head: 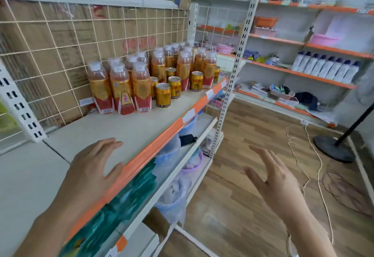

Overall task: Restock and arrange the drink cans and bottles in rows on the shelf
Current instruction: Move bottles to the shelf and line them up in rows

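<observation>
Several orange drink bottles [121, 87] with white caps stand in rows at the back of the cream shelf [131, 129], against a wire grid. In front of and between them stand several gold cans [163, 95]. My left hand [91, 167] hovers over the bare near part of the shelf by its orange edge, fingers straight and spread, holding nothing. Off the shelf, my right hand [271, 178] is in the air above the wooden floor, fingers spread and empty. Both hands are well short of the drinks.
Lower shelves hold plastic tubs [172, 149], a phone [187, 139] and green packets. A slotted upright post [228, 87] ends the shelf on the right. Across the floor stand orange-edged shelves with white bottles [325, 66], a black stand base [334, 149] and loose cords.
</observation>
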The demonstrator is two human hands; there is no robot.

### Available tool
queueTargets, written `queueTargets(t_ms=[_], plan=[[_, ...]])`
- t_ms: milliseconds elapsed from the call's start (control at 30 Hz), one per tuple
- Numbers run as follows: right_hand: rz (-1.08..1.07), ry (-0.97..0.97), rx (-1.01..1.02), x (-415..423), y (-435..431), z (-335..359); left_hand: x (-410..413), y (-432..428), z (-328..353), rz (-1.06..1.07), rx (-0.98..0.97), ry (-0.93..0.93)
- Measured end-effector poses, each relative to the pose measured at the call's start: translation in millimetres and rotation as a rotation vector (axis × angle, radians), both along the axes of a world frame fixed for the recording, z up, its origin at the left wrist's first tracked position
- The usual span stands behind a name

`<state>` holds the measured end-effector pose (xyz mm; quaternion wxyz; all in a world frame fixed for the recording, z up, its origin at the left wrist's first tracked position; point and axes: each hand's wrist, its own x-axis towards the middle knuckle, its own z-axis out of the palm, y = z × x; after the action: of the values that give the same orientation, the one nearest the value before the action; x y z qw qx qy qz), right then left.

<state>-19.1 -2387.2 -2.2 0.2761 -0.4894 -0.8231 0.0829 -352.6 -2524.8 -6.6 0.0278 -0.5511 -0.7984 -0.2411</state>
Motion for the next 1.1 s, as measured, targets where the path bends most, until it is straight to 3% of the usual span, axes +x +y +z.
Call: queueTargets(t_ms=[467, 900, 1100], plan=[[0.259, 0.031, 0.002, -88, 166, 3, -50, 91, 2, 0.222, 0.017, -0.004], [0.536, 0.001, 0.078, -267, 267, 19, -161, 206, 26, 0.248, 0.175, 0.006], [0.699, 0.125, -0.083, -354, 271, 25, -173, 252, 29, 0.307, 0.285, -0.073]])
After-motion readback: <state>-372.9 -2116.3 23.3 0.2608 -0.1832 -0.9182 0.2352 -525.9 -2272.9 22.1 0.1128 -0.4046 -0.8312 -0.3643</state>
